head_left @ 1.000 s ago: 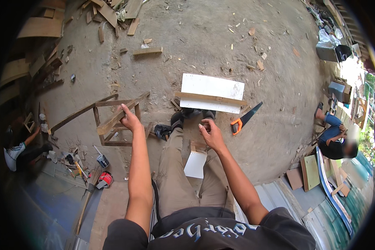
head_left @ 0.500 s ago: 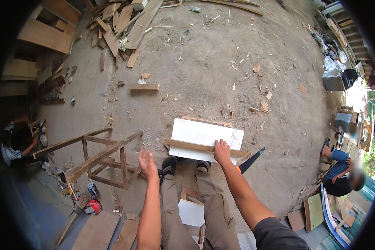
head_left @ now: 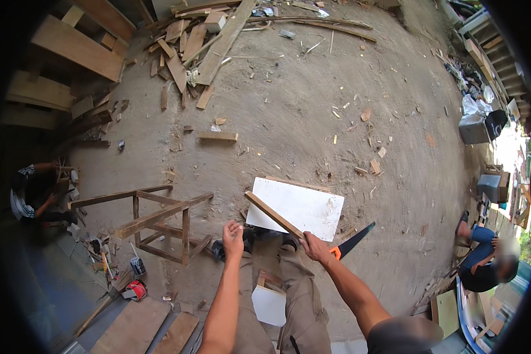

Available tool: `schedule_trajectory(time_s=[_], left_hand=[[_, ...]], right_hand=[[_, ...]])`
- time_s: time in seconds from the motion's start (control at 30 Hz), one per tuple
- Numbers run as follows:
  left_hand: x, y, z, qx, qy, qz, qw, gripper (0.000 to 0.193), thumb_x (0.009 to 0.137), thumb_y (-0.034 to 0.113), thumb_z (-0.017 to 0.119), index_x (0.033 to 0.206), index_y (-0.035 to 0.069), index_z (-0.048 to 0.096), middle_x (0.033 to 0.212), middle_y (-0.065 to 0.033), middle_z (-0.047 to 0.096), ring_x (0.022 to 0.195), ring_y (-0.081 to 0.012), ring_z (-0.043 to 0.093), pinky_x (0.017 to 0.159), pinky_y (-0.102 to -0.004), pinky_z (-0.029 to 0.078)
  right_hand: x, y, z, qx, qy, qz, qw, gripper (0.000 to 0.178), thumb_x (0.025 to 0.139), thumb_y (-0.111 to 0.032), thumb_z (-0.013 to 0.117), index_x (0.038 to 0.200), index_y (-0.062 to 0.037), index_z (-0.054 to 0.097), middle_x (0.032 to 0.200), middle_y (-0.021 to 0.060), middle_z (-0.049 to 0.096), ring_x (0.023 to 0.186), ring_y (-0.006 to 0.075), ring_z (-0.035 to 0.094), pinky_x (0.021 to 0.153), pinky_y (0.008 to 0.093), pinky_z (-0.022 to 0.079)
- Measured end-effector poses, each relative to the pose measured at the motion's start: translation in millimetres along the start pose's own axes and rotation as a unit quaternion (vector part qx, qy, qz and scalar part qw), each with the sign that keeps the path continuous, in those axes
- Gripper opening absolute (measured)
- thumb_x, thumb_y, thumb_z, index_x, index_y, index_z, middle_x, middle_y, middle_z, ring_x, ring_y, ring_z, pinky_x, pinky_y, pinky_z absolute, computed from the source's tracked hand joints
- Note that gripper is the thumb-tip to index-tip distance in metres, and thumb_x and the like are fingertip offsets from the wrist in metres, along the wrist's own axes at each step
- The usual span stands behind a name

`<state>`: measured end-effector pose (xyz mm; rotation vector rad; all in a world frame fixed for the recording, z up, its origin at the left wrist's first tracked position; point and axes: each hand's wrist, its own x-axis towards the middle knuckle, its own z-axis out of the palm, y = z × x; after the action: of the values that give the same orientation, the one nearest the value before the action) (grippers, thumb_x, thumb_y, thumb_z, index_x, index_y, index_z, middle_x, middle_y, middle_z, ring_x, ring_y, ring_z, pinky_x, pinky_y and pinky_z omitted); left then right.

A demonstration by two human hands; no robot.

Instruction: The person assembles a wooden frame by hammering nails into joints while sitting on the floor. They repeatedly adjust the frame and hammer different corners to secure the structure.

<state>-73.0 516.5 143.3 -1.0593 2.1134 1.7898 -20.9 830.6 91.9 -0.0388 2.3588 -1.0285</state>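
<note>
My right hand [head_left: 316, 246] grips the near right end of a narrow wooden strip [head_left: 274, 215]. The strip slants up and to the left over a white board [head_left: 296, 203], which lies by my feet. Beside that hand is a handsaw [head_left: 355, 241] with an orange handle and dark blade. My left hand [head_left: 233, 238] is raised left of the board, apart from the strip; its fingers are partly curled, and whether anything is in them is too small to make out. Left of it stands a wooden frame with legs [head_left: 159, 218].
Scrap wood [head_left: 189, 47] is heaped at the far left, and a short wood block [head_left: 218, 136] lies on the dirt floor. One person [head_left: 29, 194] sits at the left, another [head_left: 484, 253] at the right. A paint can [head_left: 137, 266] and a broom [head_left: 120, 282] are at lower left.
My right hand has drawn the strip's right end nearer to me, turning it from lying across the board to a slant. My left hand's fingers have curled in. The view has shifted slightly.
</note>
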Motion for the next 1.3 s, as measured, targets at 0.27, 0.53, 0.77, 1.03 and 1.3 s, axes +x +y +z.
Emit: schedule_trajectory(time_s=[0.27, 0.53, 0.77, 1.03, 1.3], left_hand=[[16, 43, -91, 0.027, 0.231, 0.024, 0.972, 0.066, 0.089, 0.027, 0.072, 0.138, -0.003, 0.04, 0.133, -0.0205, 0.051, 0.118, -0.0289, 0.053, 0.1, -0.0398, 0.044], [45, 75, -122, -0.018, 0.329, -0.022, 0.944, 0.083, 0.086, 0.039, 0.075, 0.143, -0.004, 0.032, 0.146, -0.0246, 0.036, 0.133, -0.034, 0.041, 0.108, -0.0413, 0.037], [86, 95, -142, -0.034, 0.293, 0.12, 0.948, 0.054, 0.096, 0.046, 0.061, 0.116, -0.004, 0.06, 0.116, -0.0213, 0.063, 0.11, -0.0332, 0.06, 0.095, -0.042, 0.046], [56, 88, -180, -0.136, 0.377, 0.164, 0.902, 0.04, 0.102, 0.034, 0.053, 0.111, -0.005, 0.059, 0.109, -0.0168, 0.063, 0.104, -0.0266, 0.059, 0.092, -0.0374, 0.046], [35, 118, -306, -0.217, 0.511, 0.158, 0.817, 0.048, 0.103, 0.042, 0.05, 0.074, 0.003, 0.052, 0.069, -0.005, 0.056, 0.067, -0.0168, 0.057, 0.071, -0.0338, 0.049]], right_hand=[[-3, -99, -53, 0.103, -0.068, 0.116, 0.986, 0.065, 0.089, -0.043, 0.069, 0.126, 0.0056, 0.048, 0.101, 0.0298, 0.067, 0.096, 0.0403, 0.068, 0.083, 0.0443, 0.052], [39, -125, -48, 0.071, -0.007, 0.033, 0.997, 0.063, 0.081, -0.019, 0.064, 0.134, 0.008, 0.043, 0.107, 0.0329, 0.064, 0.102, 0.0441, 0.065, 0.086, 0.0445, 0.052], [57, -178, -40, 0.097, -0.031, 0.025, 0.995, 0.057, 0.083, -0.013, 0.064, 0.134, 0.0034, 0.047, 0.095, 0.0219, 0.066, 0.084, 0.0296, 0.066, 0.078, 0.0377, 0.052], [56, -187, -14, 0.064, -0.059, -0.004, 0.996, 0.055, 0.084, -0.012, 0.065, 0.134, 0.0045, 0.048, 0.094, 0.0202, 0.066, 0.082, 0.0229, 0.065, 0.075, 0.0351, 0.052], [67, -225, 10, 0.089, -0.093, 0.003, 0.992, 0.054, 0.091, -0.025, 0.07, 0.131, 0.0043, 0.049, 0.081, 0.0106, 0.063, 0.07, 0.0136, 0.057, 0.061, 0.0308, 0.048]])
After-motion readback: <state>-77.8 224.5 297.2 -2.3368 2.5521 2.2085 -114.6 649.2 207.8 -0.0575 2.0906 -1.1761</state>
